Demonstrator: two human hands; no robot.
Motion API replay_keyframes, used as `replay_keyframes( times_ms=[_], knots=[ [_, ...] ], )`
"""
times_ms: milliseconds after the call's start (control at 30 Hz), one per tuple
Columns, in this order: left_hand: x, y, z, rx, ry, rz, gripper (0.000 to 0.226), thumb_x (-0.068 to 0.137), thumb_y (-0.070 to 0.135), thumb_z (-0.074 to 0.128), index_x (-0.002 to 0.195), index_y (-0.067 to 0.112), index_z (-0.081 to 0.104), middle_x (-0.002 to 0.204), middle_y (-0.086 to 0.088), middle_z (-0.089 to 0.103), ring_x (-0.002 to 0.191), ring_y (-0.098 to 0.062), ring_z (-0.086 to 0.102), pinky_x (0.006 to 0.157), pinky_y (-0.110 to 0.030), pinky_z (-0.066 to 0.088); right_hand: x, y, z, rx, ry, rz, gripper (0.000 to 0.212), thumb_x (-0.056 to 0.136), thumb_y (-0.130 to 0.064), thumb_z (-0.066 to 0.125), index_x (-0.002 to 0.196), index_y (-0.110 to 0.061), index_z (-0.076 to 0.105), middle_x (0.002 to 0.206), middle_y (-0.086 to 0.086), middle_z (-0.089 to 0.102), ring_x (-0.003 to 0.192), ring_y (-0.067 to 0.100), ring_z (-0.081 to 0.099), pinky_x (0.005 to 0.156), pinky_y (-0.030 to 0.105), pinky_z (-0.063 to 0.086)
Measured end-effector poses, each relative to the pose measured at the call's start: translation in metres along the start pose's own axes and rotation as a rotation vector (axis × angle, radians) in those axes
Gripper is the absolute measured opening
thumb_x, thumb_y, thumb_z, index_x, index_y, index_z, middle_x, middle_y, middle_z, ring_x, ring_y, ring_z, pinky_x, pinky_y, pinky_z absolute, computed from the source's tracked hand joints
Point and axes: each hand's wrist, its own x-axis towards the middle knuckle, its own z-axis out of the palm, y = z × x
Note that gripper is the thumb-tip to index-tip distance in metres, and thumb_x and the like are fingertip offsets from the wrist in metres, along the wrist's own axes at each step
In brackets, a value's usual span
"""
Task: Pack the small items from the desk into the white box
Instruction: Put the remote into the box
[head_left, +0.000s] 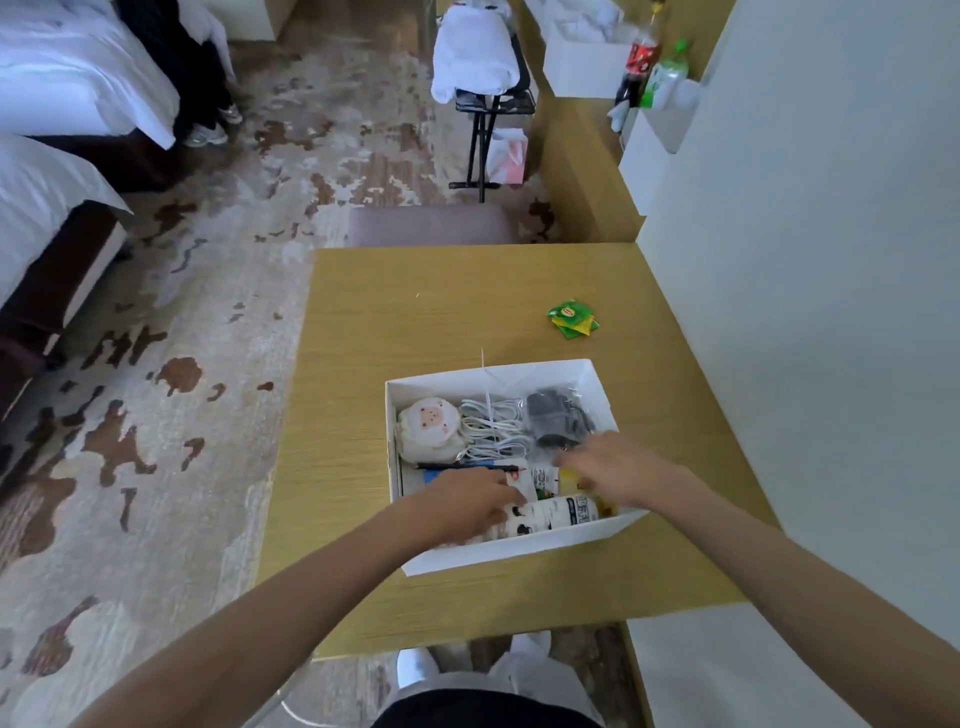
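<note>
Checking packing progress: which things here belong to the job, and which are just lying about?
Job: white box, green tea packets left on the desk, left hand, right hand.
Lying about: drink bottles, pink bag.

Wooden desk (395, 332) with white box (519, 548), green packets (571, 318).

The counter (395, 322) is bare across the upper part and down the left side, so hands can slide there. The white box (519, 551) sits lower middle, packed full, its walls standing up all round. Green packets (571, 318) lie at the upper right, near the wall (805, 260).
</note>
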Motion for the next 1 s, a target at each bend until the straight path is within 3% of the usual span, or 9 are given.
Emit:
replay_keyframes(
  times_ms=[67, 200, 300, 400, 567, 633, 733, 867, 1000],
  knots=[
    [0.0, -0.005, 0.001, 0.114, 0.011, 0.034, 0.033, 0.097, 0.025, 0.047, 0.129, 0.025, 0.051, 0.124, -0.004, 0.055, 0.112, -0.023, 0.053, 0.073, -0.039, 0.05, 0.005, -0.003, 0.007, -0.183, 0.032, -0.051, 0.044, 0.087, -0.02, 0.064, 0.129, -0.02, 0.052, 0.123, 0.004, 0.06, 0.111, 0.02, 0.054, 0.096, 0.038, 0.045],
    [0.002, -0.006, -0.001, 0.165, 0.047, 0.114, 0.032, 0.095, 0.019, 0.049, 0.126, 0.02, 0.051, 0.118, -0.005, 0.057, 0.106, -0.024, 0.056, 0.061, -0.033, 0.042, 0.005, -0.007, 0.008, -0.091, 0.092, -0.006, 0.049, 0.085, -0.002, 0.062, 0.131, -0.015, 0.052, 0.127, 0.009, 0.056, 0.11, 0.023, 0.053, 0.092, 0.035, 0.048],
    [0.005, -0.009, -0.013, 0.085, 0.138, 0.146, 0.032, 0.094, 0.025, 0.051, 0.125, 0.022, 0.053, 0.119, -0.002, 0.059, 0.108, -0.021, 0.055, 0.066, -0.029, 0.04, -0.004, 0.002, -0.003, 0.05, 0.27, 0.031, 0.053, 0.081, 0.011, 0.052, 0.128, -0.015, 0.055, 0.125, 0.004, 0.054, 0.11, 0.019, 0.051, 0.086, 0.03, 0.048],
    [0.019, -0.016, -0.038, -0.036, 0.291, 0.115, 0.027, 0.095, 0.031, 0.046, 0.119, 0.026, 0.057, 0.114, 0.004, 0.062, 0.106, -0.016, 0.056, 0.07, -0.027, 0.041, -0.01, 0.022, -0.02, 0.24, 0.466, 0.188, 0.052, 0.076, 0.012, 0.054, 0.12, -0.015, 0.061, 0.12, 0.0, 0.057, 0.104, 0.016, 0.053, 0.079, 0.024, 0.044],
    [0.067, -0.027, -0.089, -0.289, 0.457, -0.048, 0.022, 0.096, 0.024, 0.048, 0.111, 0.021, 0.064, 0.106, 0.003, 0.066, 0.094, -0.016, 0.06, 0.077, -0.03, 0.048, 0.002, 0.064, -0.034, 0.534, 0.643, 0.404, 0.045, 0.08, 0.012, 0.048, 0.112, -0.014, 0.066, 0.095, 0.001, 0.06, 0.083, 0.019, 0.055, 0.068, 0.035, 0.047],
    [0.092, -0.033, -0.108, -0.445, 0.498, -0.137, 0.02, 0.094, 0.019, 0.051, 0.106, 0.018, 0.066, 0.101, 0.0, 0.068, 0.086, -0.018, 0.06, 0.077, -0.034, 0.052, 0.019, 0.085, -0.032, 0.611, 0.645, 0.446, 0.04, 0.085, 0.01, 0.047, 0.111, -0.014, 0.067, 0.097, 0.002, 0.061, 0.083, 0.019, 0.058, 0.07, 0.035, 0.048],
    [0.132, -0.048, -0.132, -0.674, 0.54, -0.302, 0.017, 0.091, 0.016, 0.053, 0.1, 0.018, 0.067, 0.098, -0.004, 0.071, 0.083, -0.02, 0.063, 0.077, -0.037, 0.052, 0.056, 0.12, -0.027, 0.725, 0.589, 0.501, 0.032, 0.092, 0.001, 0.048, 0.11, -0.018, 0.065, 0.098, -0.007, 0.057, 0.071, 0.005, 0.055, 0.063, 0.026, 0.043],
    [0.18, -0.08, -0.14, -0.74, 0.476, -0.448, 0.015, 0.092, 0.015, 0.054, 0.102, 0.016, 0.065, 0.102, -0.007, 0.07, 0.092, -0.025, 0.063, 0.085, -0.039, 0.052, 0.12, 0.166, -0.022, 0.896, 0.513, 0.58, 0.024, 0.094, -0.011, 0.049, 0.114, -0.014, 0.063, 0.115, 0.005, 0.065, 0.095, 0.016, 0.061, 0.084, 0.033, 0.049],
    [0.21, -0.111, -0.122, -0.655, 0.287, -0.563, 0.021, 0.093, 0.017, 0.053, 0.112, 0.015, 0.062, 0.112, -0.008, 0.066, 0.093, -0.021, 0.06, 0.083, -0.028, 0.045, 0.18, 0.204, -0.02, 0.978, 0.435, 0.686, 0.034, 0.092, -0.03, 0.056, 0.12, -0.012, 0.06, 0.122, 0.009, 0.063, 0.111, 0.027, 0.058, 0.096, 0.041, 0.045]
  ],
)
